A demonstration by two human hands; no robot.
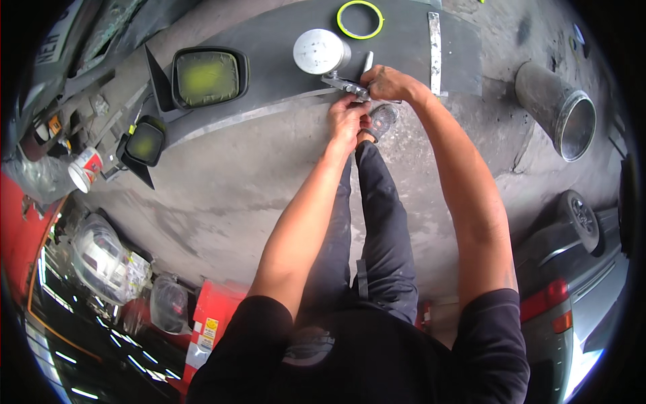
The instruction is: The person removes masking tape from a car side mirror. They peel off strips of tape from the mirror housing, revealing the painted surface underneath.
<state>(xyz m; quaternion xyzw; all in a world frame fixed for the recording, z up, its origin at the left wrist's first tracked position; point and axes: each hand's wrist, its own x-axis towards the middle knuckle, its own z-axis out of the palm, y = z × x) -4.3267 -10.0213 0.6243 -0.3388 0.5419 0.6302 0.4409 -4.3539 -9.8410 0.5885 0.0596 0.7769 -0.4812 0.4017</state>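
Observation:
A silver spray gun (345, 85) with a pale round cup (318, 52) lies at the edge of the dark grey bench top (276, 40). My right hand (390, 83) is closed at the gun's right end, fingers bent around it, beside an upright silver part. From below, my left hand (347, 121) reaches the same end with its fingers pinched together against the gun. What exactly each fingertip grips there is partly hidden by the hands.
Behind the cup is a yellow-green ring (361, 19). Two car side mirrors (208, 78) (144, 141) rest at left, near a white-and-red tub (85, 169). A metal strip (435, 54) crosses the bench. Right of it lies a large metal cylinder (556, 111); a car (592, 296) stands lower right.

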